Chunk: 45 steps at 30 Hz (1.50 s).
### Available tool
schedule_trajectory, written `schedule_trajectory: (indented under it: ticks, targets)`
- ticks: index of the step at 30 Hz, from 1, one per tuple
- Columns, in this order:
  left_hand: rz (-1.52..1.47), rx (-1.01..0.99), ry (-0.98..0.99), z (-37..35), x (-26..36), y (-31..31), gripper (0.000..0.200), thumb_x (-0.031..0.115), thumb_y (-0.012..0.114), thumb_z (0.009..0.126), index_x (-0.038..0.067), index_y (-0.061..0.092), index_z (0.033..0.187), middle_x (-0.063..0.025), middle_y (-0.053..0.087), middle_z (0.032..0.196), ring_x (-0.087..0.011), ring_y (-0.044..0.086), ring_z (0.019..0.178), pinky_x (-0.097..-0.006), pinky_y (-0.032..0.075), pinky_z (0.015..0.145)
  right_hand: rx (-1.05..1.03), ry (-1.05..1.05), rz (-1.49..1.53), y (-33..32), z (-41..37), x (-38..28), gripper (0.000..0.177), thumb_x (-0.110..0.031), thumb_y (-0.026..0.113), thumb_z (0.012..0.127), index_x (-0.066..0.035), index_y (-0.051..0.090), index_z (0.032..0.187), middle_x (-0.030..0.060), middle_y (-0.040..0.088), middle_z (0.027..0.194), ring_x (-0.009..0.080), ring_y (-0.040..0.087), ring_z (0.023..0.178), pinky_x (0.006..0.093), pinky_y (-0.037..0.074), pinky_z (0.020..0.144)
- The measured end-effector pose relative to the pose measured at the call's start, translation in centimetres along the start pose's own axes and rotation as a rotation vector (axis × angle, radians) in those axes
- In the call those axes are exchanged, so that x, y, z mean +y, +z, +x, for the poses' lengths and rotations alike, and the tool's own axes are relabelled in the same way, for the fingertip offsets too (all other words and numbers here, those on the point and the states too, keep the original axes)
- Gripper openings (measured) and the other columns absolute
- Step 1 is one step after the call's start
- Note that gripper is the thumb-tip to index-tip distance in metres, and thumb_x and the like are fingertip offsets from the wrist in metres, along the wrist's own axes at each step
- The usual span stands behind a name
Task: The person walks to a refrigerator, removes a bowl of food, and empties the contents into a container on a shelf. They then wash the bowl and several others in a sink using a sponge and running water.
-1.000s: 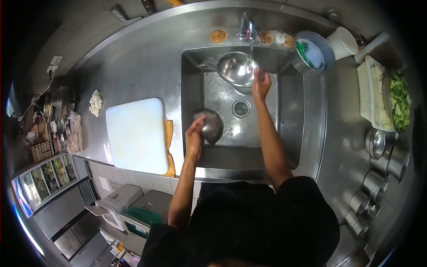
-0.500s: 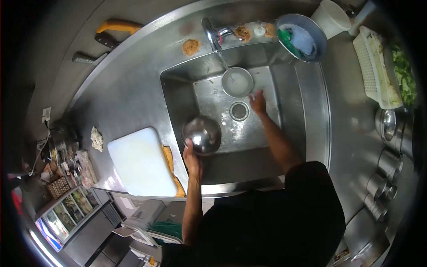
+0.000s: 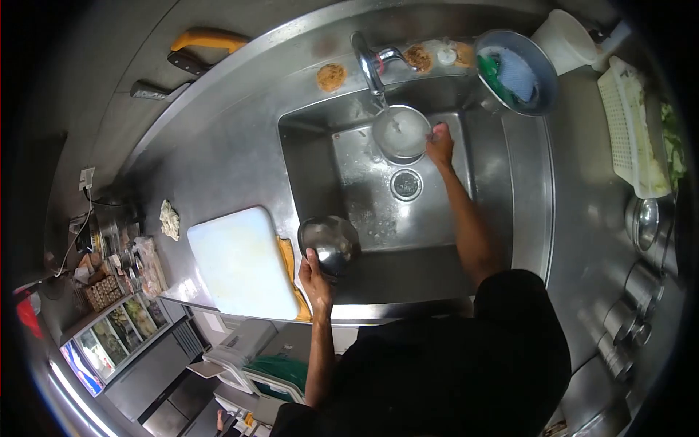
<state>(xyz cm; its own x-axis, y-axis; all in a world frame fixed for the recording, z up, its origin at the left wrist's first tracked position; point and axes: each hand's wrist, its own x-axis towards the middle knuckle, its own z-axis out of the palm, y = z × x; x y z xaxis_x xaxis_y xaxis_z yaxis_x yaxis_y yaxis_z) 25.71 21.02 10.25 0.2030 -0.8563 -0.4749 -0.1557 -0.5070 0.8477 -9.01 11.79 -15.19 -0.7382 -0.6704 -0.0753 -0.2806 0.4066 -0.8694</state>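
Observation:
My left hand (image 3: 316,285) grips the edge of a shiny metal bowl (image 3: 331,244), which is tilted over the near left side of the sink (image 3: 364,226). Under the running faucet (image 3: 368,65), a round metal bowl (image 3: 402,159) holds cloudy whitish water. My right hand (image 3: 440,144) is closed at this bowl's right rim, thumb side up. Below the bowl lies the sink drain (image 3: 406,185), with wet metal around it.
Left of the sink, a white cutting board (image 3: 240,266) lies on a yellow cloth (image 3: 302,306). A metal basin (image 3: 539,109) with a blue and a green item stands at the back right corner, beside a white tub (image 3: 564,42). Knives (image 3: 156,91) hang at the back left.
My right hand has gone from open beside the water-filled bowl to closed on its rim. The bowl in my left hand has come nearer to me. The view has shifted slightly.

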Motion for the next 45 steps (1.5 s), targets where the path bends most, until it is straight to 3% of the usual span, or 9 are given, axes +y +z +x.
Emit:
schedule_trajectory:
  ticks: [1, 4, 12, 22, 28, 32, 36, 41, 45]
  targets:
    - [0.089, -0.012, 0.005, -0.5, 1.0, 0.7, 0.045, 0.040, 0.042, 0.096, -0.001, 0.059, 0.091, -0.0029, 0.058, 0.083, -0.0092, 0.050, 0.076, -0.0246, 0.041, 0.069, -0.093, 0.353, 0.465, -0.1, -1.0, -1.8, 0.020, -0.003, 0.059, 0.080, -0.008, 0.049, 0.097, 0.0052, 0.058, 0.084, 0.0161, 0.059, 0.076, 0.0325, 0.049, 0.071]
    - [0.162, -0.067, 0.131, -0.3, 1.0, 1.6, 0.048, 0.043, 0.044, 0.095, -0.002, 0.059, 0.098, -0.0047, 0.059, 0.086, -0.0108, 0.050, 0.078, -0.0258, 0.041, 0.071, -0.102, 0.435, 0.854, 4.3, -1.6, 0.1, 0.050, 0.002, 0.060, 0.078, -0.009, 0.042, 0.124, 0.0033, 0.058, 0.094, 0.0170, 0.057, 0.086, 0.0299, 0.047, 0.078]
    - [0.065, -0.103, 0.190, -1.3, 1.2, 0.9, 0.044, 0.039, 0.044, 0.095, -0.002, 0.057, 0.106, -0.0065, 0.059, 0.093, -0.0125, 0.050, 0.086, -0.0262, 0.040, 0.080, -0.437, 0.597, 1.606, 10.4, 0.0, -1.4, 0.037, -0.017, 0.054, 0.086, -0.005, 0.045, 0.119, 0.0070, 0.056, 0.102, 0.0178, 0.054, 0.092, 0.0298, 0.044, 0.082]
    - [0.165, -0.041, 0.280, -1.5, 1.1, 0.5, 0.032, 0.033, 0.056, 0.090, 0.001, 0.056, 0.094, -0.0021, 0.055, 0.077, -0.0085, 0.046, 0.068, -0.0236, 0.039, 0.062, -0.097, 0.067, 0.533, 0.0, -2.1, -8.7, 0.041, -0.021, 0.057, 0.085, -0.001, 0.040, 0.116, 0.0132, 0.054, 0.104, 0.0224, 0.061, 0.083, 0.0327, 0.052, 0.070]
    - [0.211, -0.068, 0.365, -1.2, 2.0, 1.4, 0.029, 0.027, 0.058, 0.090, 0.000, 0.055, 0.098, -0.0055, 0.059, 0.082, -0.0106, 0.051, 0.073, -0.0254, 0.043, 0.067, -0.454, 0.299, 0.244, -7.2, -9.1, -14.6, 0.038, -0.003, 0.054, 0.079, 0.001, 0.034, 0.111, 0.0190, 0.053, 0.099, 0.0325, 0.065, 0.079, 0.0377, 0.058, 0.050]
    - [0.231, -0.120, 0.369, -0.5, 1.7, 1.3, 0.031, 0.027, 0.056, 0.091, -0.001, 0.054, 0.101, -0.0078, 0.060, 0.084, -0.0128, 0.053, 0.074, -0.0265, 0.044, 0.068, 0.123, 0.279, 0.285, -2.8, -6.4, -8.2, 0.036, -0.001, 0.053, 0.080, -0.001, 0.032, 0.109, 0.0245, 0.058, 0.090, 0.0337, 0.066, 0.070, 0.0379, 0.057, 0.055]
    - [0.160, -0.133, 0.482, 1.0, 0.0, 1.6, 0.043, 0.025, 0.053, 0.092, -0.002, 0.046, 0.125, -0.0162, 0.057, 0.112, -0.0212, 0.052, 0.103, -0.0296, 0.039, 0.090, -0.200, 0.131, 0.118, -4.7, -8.9, -13.0, 0.033, -0.001, 0.054, 0.080, -0.003, 0.032, 0.104, 0.0249, 0.059, 0.084, 0.0368, 0.065, 0.072, 0.0420, 0.053, 0.058]
    - [0.007, -0.045, 0.549, 3.0, -0.2, 3.5, 0.040, 0.016, 0.048, 0.094, -0.001, 0.044, 0.129, -0.0164, 0.053, 0.123, -0.0228, 0.047, 0.115, -0.0314, 0.032, 0.100, 0.100, 0.212, 0.377, -3.0, -8.6, -11.5, 0.028, 0.003, 0.054, 0.078, -0.004, 0.035, 0.098, 0.0184, 0.056, 0.084, 0.0311, 0.061, 0.068, 0.0389, 0.052, 0.061]
    - [-0.151, -0.308, 0.213, 6.0, -2.3, 5.8, 0.031, 0.008, 0.044, 0.093, -0.001, 0.053, 0.121, -0.0103, 0.057, 0.118, -0.0168, 0.048, 0.112, -0.0269, 0.033, 0.098, 0.170, -0.371, 0.247, -3.4, -11.8, -10.4, 0.028, 0.010, 0.052, 0.073, 0.004, 0.047, 0.099, 0.0163, 0.056, 0.099, 0.0201, 0.050, 0.061, 0.0302, 0.045, 0.058]
